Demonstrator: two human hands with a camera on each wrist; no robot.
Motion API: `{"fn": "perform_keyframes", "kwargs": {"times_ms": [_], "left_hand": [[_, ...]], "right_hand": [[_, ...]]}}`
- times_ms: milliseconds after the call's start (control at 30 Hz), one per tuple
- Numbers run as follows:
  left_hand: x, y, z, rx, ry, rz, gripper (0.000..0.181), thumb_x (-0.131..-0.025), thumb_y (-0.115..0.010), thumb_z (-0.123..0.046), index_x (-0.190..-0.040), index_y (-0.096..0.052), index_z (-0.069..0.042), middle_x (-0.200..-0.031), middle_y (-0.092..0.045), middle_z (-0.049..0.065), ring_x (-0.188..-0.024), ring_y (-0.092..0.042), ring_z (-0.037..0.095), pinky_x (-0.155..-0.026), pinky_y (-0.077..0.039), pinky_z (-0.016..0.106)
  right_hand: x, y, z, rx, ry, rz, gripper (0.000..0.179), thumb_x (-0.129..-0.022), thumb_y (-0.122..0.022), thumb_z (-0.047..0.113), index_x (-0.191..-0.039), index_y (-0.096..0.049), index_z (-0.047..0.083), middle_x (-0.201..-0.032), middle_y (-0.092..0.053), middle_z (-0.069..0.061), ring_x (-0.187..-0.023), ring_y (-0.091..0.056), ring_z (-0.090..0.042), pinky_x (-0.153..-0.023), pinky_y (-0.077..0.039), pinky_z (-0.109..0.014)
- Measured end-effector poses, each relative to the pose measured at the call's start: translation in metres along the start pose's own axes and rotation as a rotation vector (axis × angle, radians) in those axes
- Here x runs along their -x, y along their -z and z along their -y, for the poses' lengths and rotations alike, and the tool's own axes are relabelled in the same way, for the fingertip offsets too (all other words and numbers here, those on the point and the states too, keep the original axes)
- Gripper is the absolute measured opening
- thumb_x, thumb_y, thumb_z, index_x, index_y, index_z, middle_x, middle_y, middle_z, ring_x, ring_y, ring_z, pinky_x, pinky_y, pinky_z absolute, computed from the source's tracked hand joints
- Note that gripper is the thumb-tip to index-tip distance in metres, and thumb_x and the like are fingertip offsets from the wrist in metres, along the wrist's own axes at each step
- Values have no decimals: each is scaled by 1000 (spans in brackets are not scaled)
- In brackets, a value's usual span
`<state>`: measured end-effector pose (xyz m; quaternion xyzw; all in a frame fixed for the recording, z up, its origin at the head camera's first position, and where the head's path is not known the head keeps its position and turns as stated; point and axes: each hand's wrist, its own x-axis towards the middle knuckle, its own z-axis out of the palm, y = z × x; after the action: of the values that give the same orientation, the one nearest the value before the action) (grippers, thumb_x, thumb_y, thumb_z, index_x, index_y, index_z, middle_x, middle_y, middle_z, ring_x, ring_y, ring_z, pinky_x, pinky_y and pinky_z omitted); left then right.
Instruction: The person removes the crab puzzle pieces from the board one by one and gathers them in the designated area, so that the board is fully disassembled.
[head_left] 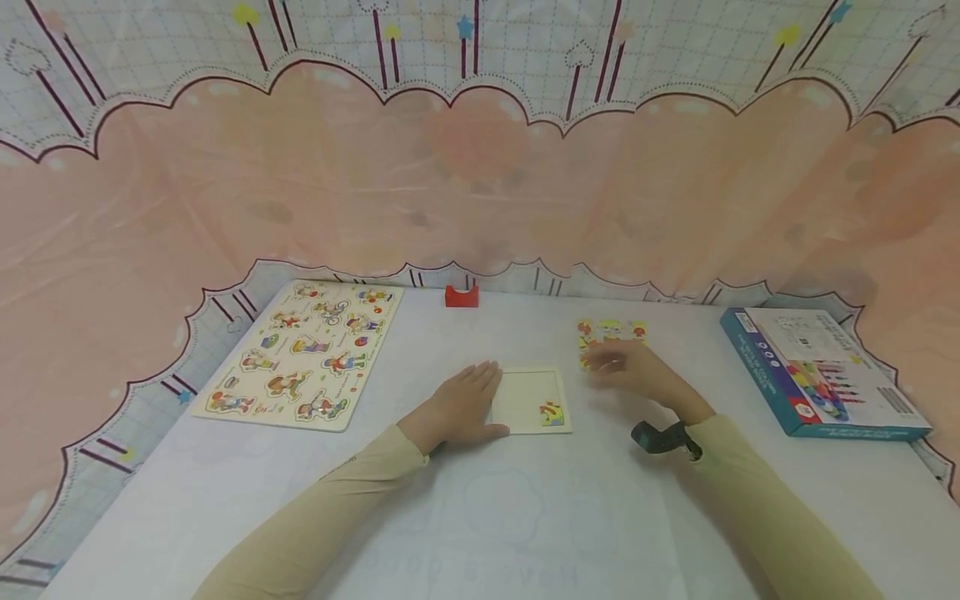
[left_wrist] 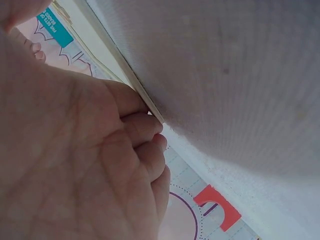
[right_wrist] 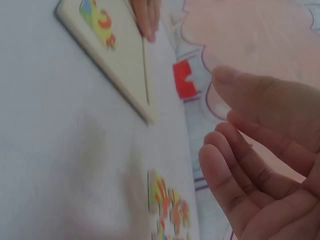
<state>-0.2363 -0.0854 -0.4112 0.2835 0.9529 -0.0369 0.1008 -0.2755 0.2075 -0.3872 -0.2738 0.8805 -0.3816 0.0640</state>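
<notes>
A small pale wooden puzzle tray (head_left: 521,396) lies on the white table, with one colourful jigsaw piece (head_left: 552,414) in its lower right corner. My left hand (head_left: 459,407) rests at the tray's left edge, its fingers fairly straight; the left wrist view shows the fingertips (left_wrist: 142,102) touching the edge. Over to the right, my right hand (head_left: 628,367) hovers by several loose jigsaw pieces (head_left: 611,329) in yellow and red. In the right wrist view its thumb and loosely bent fingers (right_wrist: 215,162) stand apart with nothing between them.
On the left lies a large picture puzzle board (head_left: 300,354). A small red notched block (head_left: 461,297) stands at the table's back. A teal and white box (head_left: 825,375) lies at the right. A patterned cloth (head_left: 480,183) hangs behind.
</notes>
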Motion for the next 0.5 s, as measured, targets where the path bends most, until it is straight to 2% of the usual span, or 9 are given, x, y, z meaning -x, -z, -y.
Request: {"fn": "perform_keyframes", "kwargs": {"times_ms": [100,300,500], "left_hand": [[0,-1,0,1,-2,-1,89,-89,-48,-60,-149,-20,-1,-157,-20,13,-146,-17,24,-121,-16,36],[-1,-2,1,-1,2,1,89,-89,-48,-61,-149,-20,-2,-157,-20,13,-146,-17,24,-121,-16,36],[-1,-2,0,-6,6,0,89,-88,-48,-61,-149,-21,-1,-157,-20,13,-146,-18,23,-121,-16,36]], "right_hand": [[-3,-7,8,-21,40,57,36,-81,-71,7,-114,-63,-4,-110,-66,-20,-99,-63,-30,-87,-55,-40],[-11,-21,15,12,45,185,37,-80,-73,15,-114,-65,3,-108,-68,-11,-97,-63,-21,-84,-56,-29],[-17,-32,16,-10,64,261,37,-79,-72,10,-114,-65,3,-108,-68,-11,-97,-63,-22,-83,-55,-27]]}}
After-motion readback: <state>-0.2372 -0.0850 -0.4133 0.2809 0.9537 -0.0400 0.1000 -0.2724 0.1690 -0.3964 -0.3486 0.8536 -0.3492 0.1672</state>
